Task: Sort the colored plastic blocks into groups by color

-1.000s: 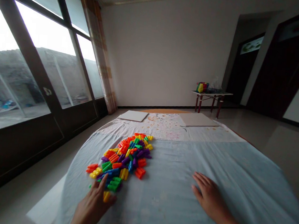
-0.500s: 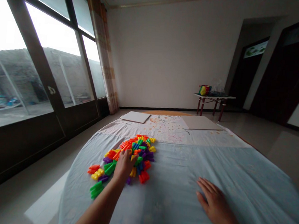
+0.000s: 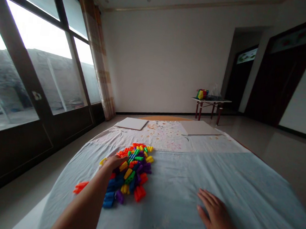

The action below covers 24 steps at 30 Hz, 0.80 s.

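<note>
A heap of plastic building pieces [image 3: 138, 168] in red, orange, yellow, green, blue and purple lies on the blue part of the cloth. My left hand [image 3: 113, 162] reaches over the heap's left side, its fingers stretched out and touching the pieces; some of them are hidden under the palm and forearm. A red piece [image 3: 80, 186] lies apart, left of my forearm. Close to the near edge of the heap are a blue piece [image 3: 108, 200] and a purple piece [image 3: 119, 196]. My right hand [image 3: 215, 216] rests open on the cloth, fingers loosely extended, holding nothing.
The round table wears a pale blue and floral tablecloth [image 3: 180, 176]. Two flat boards lie at its far side, a white board [image 3: 131, 123] and a greyish board [image 3: 201, 128]. Beyond stands a small table [image 3: 212, 100] bearing a colourful bag [image 3: 202, 94]. Glass doors line the left.
My left hand has swung left across the heap, with its forearm now covering the green pieces at the left front. Blue pieces show near the front. The view has shifted slightly; my right hand stays put.
</note>
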Each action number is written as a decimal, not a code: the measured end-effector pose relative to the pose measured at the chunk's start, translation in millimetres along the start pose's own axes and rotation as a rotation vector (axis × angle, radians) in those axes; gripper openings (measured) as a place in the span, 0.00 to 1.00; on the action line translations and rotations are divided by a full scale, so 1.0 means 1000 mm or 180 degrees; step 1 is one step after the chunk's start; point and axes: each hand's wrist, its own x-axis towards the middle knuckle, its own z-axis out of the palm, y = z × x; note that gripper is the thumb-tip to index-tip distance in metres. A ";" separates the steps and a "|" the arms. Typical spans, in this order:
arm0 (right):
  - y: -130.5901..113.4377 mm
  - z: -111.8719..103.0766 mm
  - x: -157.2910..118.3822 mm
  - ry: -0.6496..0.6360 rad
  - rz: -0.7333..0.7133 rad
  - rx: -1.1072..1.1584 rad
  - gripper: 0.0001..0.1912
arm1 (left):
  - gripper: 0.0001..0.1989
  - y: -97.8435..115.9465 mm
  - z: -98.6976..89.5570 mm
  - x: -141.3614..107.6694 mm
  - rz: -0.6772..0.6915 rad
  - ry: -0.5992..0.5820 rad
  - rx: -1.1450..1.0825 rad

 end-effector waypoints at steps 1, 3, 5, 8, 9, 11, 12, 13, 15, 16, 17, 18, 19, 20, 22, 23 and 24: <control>0.000 0.000 0.000 -0.0012 0.0000 -0.0004 0.19 | 0.21 0.004 0.002 0.001 0.0031 -0.0069 0.0039; 0.000 0.000 0.000 -0.0030 0.0007 0.0001 0.19 | 0.17 0.012 0.006 0.001 0.0116 -0.0144 0.0072; 0.000 -0.001 0.001 -0.0049 0.0028 0.0018 0.20 | 0.16 0.022 0.009 -0.002 0.0244 -0.0149 0.0033; -0.001 -0.002 0.000 -0.0077 0.0066 0.0060 0.20 | 0.16 0.038 0.012 -0.015 0.0532 -0.0063 -0.0111; -0.001 -0.002 0.000 -0.0085 0.0076 0.0074 0.20 | 0.16 0.044 0.014 -0.021 0.0671 -0.0017 -0.0175; -0.001 -0.002 0.000 -0.0093 0.0082 0.0098 0.19 | 0.16 0.055 0.018 -0.037 0.0994 0.0098 -0.0320; -0.001 -0.003 0.000 -0.0092 0.0087 0.0108 0.19 | 0.16 0.059 0.019 -0.045 0.1156 0.0175 -0.0395; -0.001 -0.003 0.000 -0.0088 0.0095 0.0119 0.19 | 0.16 0.060 0.019 -0.052 0.1288 0.0275 -0.0464; -0.002 -0.004 0.001 -0.0070 0.0103 0.0149 0.19 | 0.17 0.053 0.017 -0.064 0.1399 0.0541 -0.0563; -0.002 -0.004 0.001 -0.0060 0.0103 0.0166 0.19 | 0.18 0.045 0.014 -0.068 0.1347 0.0699 -0.0584; -0.003 -0.005 0.002 -0.0053 0.0103 0.0183 0.19 | 0.20 0.032 0.011 -0.070 0.1217 0.0857 -0.0585; -0.003 -0.005 0.002 -0.0048 0.0103 0.0195 0.19 | 0.21 0.017 0.008 -0.071 0.1012 0.1007 -0.0565; -0.003 -0.005 0.002 -0.0044 0.0104 0.0202 0.19 | 0.22 0.000 0.005 -0.071 0.0747 0.1144 -0.0529; -0.003 -0.005 0.003 -0.0039 0.0103 0.0206 0.19 | 0.24 -0.018 0.002 -0.071 0.0449 0.1239 -0.0474; -0.003 -0.004 0.003 -0.0022 0.0095 0.0208 0.18 | 0.27 -0.051 0.001 -0.071 -0.0093 0.1326 -0.0346; -0.003 -0.003 0.003 -0.0012 0.0084 0.0207 0.18 | 0.28 -0.065 0.002 -0.071 -0.0267 0.1303 -0.0299; -0.002 -0.003 0.003 0.0000 0.0072 0.0202 0.18 | 0.28 -0.076 0.005 -0.072 -0.0383 0.1277 -0.0260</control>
